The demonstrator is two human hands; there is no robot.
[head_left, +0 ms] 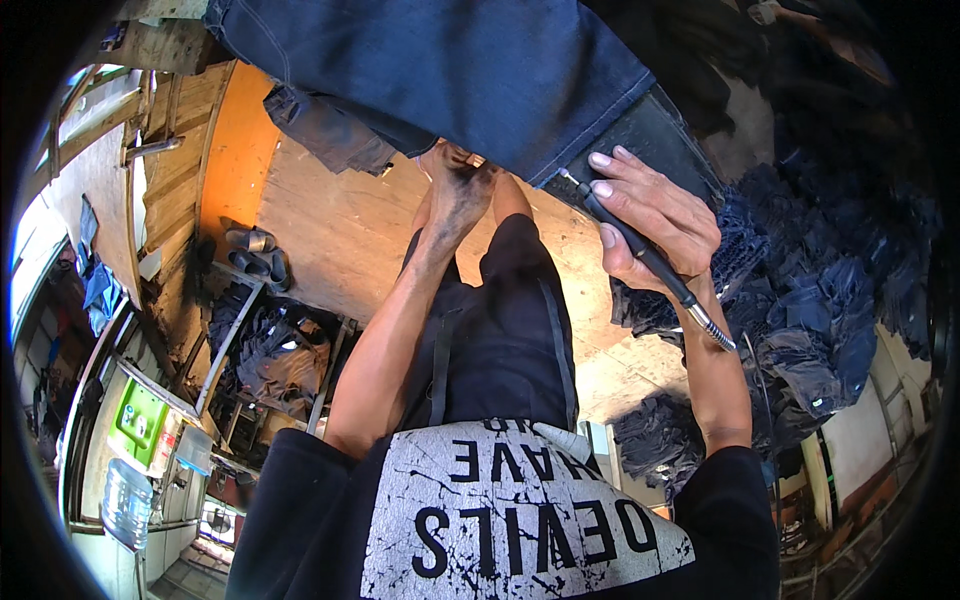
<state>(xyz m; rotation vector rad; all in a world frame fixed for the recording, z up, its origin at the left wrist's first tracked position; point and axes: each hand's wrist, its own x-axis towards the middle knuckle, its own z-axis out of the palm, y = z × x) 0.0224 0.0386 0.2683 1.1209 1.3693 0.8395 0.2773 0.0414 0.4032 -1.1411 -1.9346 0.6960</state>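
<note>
I see the dark blue garment (430, 80) ahead of both hands | left hand (458, 192) at its lower edge, fingers partly hidden, grip I can't tell | right hand (668, 215), apart from left, clamped round black pen-shaped tool (650, 256), tip beside garment's edge

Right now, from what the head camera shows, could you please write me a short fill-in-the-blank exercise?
1. The person's right hand holds a slim tool whose grip is ____.
2. The left hand is at the lower edge of the dark ____ cloth.
3. The tall panel beside the slatted wood is bright ____.
4. The water bottle shows toward the picture's lower ____ corner.

Missing words: black; blue; orange; left.
</note>
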